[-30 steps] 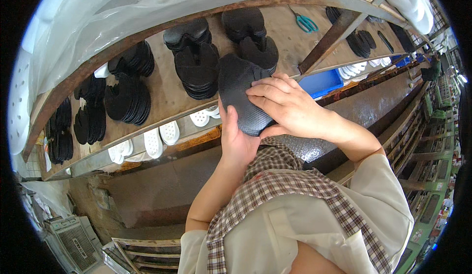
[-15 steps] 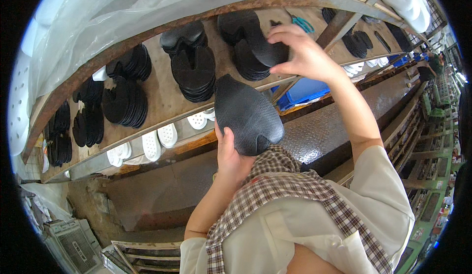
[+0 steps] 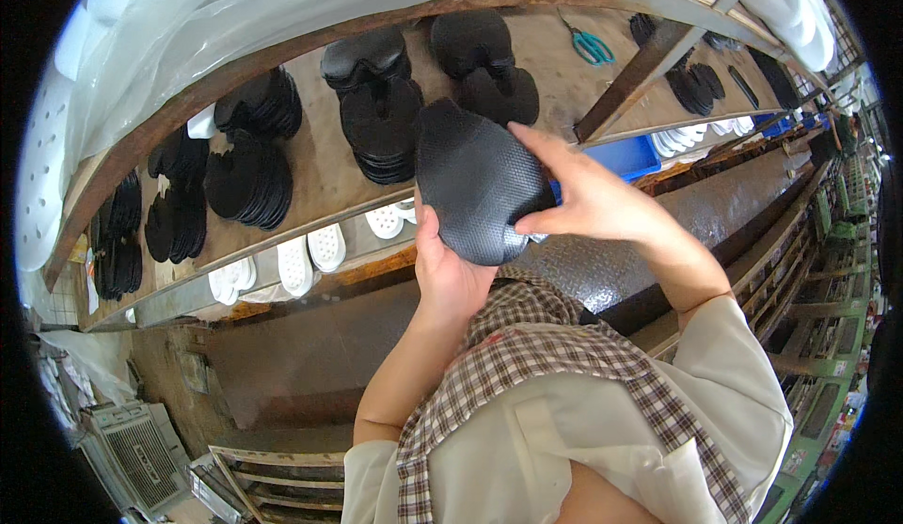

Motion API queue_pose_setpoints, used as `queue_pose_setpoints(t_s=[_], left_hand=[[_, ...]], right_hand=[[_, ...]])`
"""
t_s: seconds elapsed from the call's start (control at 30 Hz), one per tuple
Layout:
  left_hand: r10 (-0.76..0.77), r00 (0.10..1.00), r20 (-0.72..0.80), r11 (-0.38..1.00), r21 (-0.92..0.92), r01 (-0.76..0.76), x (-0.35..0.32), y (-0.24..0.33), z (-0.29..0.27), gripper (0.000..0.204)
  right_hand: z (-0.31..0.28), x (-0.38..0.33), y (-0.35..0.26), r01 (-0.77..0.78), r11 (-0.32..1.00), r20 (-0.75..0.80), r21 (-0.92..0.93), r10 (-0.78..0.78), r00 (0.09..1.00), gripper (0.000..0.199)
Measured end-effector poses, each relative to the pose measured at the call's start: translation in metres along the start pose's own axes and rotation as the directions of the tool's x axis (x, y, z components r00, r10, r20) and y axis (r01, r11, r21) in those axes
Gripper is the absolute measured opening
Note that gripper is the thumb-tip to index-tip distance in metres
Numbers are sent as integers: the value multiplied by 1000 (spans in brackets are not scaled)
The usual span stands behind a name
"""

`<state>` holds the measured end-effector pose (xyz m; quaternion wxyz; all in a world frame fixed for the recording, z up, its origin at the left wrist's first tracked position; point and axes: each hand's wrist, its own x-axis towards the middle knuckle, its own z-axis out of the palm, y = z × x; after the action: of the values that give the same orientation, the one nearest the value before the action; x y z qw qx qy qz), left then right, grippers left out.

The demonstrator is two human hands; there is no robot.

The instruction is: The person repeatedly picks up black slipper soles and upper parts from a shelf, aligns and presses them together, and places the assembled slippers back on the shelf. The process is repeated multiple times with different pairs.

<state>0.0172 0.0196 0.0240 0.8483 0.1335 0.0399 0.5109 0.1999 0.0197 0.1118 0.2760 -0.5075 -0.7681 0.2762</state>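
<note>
My left hand [image 3: 450, 275] holds a black, textured, notched piece [image 3: 482, 181], shaped like a flat shoe upper, from its lower left. My right hand [image 3: 597, 195] grips the same piece at its right edge, thumb by the notch and fingers along the upper side. Whether several pieces lie together in this hold is hard to tell. Just beyond them, a stack of similar black pieces [image 3: 381, 129] lies on the wooden shelf [image 3: 301, 185]. To its right is another stack [image 3: 503, 96], partly hidden behind the held piece.
More black stacks [image 3: 249, 181] line the shelf's left. Teal-handled scissors [image 3: 593, 49] lie near a metal post [image 3: 635, 91]. Below the shelf are white perforated clogs [image 3: 294, 265] and a blue bin [image 3: 621, 155]. Clear plastic sheeting [image 3: 216, 25] hangs above. Slatted racks [image 3: 292, 477] stand at lower left.
My right hand has left the right-hand stack, where it was gripping a black piece, and come down to the piece in my left hand. The held piece has risen slightly in view.
</note>
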Motion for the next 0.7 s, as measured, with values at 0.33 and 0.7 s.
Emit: queue_pose_setpoints(t_s=[0.33, 0.7], left_hand=[[69, 996, 60, 996, 60, -72, 14, -5, 10, 48], [96, 995, 28, 993, 68, -98, 18, -5, 12, 52]], right_hand=[[3, -2, -15, -90, 965, -203, -246, 39, 978, 90], [-25, 22, 9, 71, 863, -395, -500, -300, 868, 95]])
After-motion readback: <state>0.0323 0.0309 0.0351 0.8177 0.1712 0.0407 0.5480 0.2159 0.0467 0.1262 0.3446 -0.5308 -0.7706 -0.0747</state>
